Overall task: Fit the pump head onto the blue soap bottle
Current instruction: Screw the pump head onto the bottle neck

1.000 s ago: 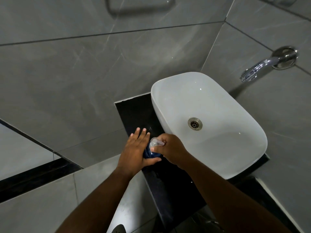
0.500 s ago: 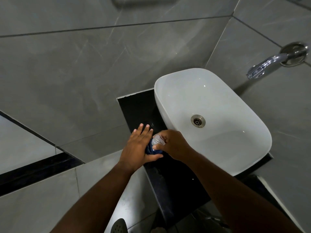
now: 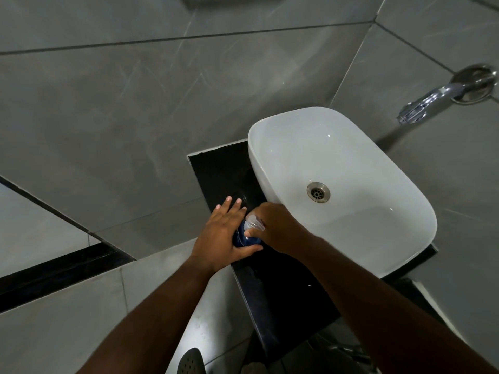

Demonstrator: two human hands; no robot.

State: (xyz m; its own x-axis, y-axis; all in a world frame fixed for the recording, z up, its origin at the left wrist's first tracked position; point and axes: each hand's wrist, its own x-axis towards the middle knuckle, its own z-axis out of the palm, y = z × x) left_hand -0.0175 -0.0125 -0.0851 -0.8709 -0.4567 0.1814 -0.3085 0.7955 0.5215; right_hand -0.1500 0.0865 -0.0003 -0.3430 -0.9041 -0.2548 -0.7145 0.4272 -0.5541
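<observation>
A blue soap bottle stands on the black counter just left of the white basin. My left hand wraps its left side, thumb across the front and fingers stretched out behind. A clear pump head sits on top of the bottle. My right hand is closed around the pump head from the right, fingers curled over it. Most of the bottle is hidden between my two hands.
A white oval basin with a metal drain takes up the right of the counter. A chrome tap sticks out of the grey tiled wall at the upper right. Grey tiled wall and floor lie to the left.
Both hands stay on the bottle and pump head. The right hand's grip on the pump head has turned slightly; the view has shifted a little.
</observation>
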